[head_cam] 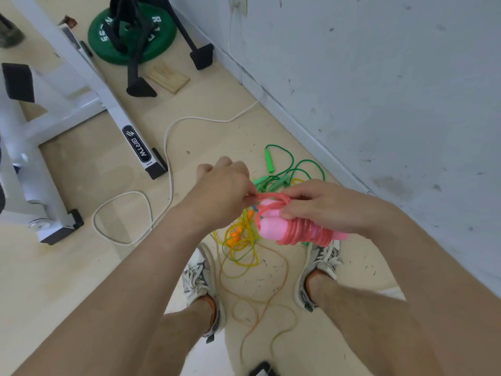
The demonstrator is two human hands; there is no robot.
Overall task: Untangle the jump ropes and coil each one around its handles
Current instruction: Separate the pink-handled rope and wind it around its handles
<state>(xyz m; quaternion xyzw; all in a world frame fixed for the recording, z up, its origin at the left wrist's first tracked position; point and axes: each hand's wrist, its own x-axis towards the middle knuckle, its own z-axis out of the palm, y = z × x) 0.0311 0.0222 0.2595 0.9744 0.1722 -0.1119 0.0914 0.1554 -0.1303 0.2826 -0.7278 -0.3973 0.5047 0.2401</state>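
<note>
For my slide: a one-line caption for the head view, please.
Left hand and right hand coil a pink jump rope around its pink handles, above tangled green and yellow ropes.

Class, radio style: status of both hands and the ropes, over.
Right hand grips pink rope, coiled round its handles. Left hand pinches its loose loop. Green rope, yellow rope tangled on floor.

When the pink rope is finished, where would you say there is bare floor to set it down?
Bare floor lies left of the left shoe, nearer than the white cable loop and bench foot. Another lies between that cable and the green rope. Between the shoes, tangled ropes crowd it.
</note>
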